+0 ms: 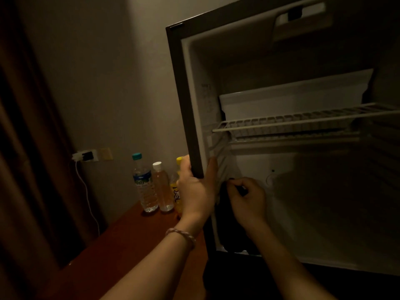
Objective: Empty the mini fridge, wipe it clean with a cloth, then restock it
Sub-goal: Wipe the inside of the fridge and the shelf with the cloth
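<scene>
At the mini fridge (303,148) opening, its left frame edge is gripped by the left hand (195,189); low inside, a dark cloth (225,213) is pinched by the right hand (249,198). Three bottles (160,187) are left beside it on the table (129,245).

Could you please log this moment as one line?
left hand grips fridge edge | right hand holds dark bottle | three bottles out

The left hand (195,187) reaches forward with its forearm raised, thumb and fingers clamped around an upright edge, a braided band at the wrist. The right hand (249,197), lower and just beside it, curls its fingers, pinching something dark.
</scene>
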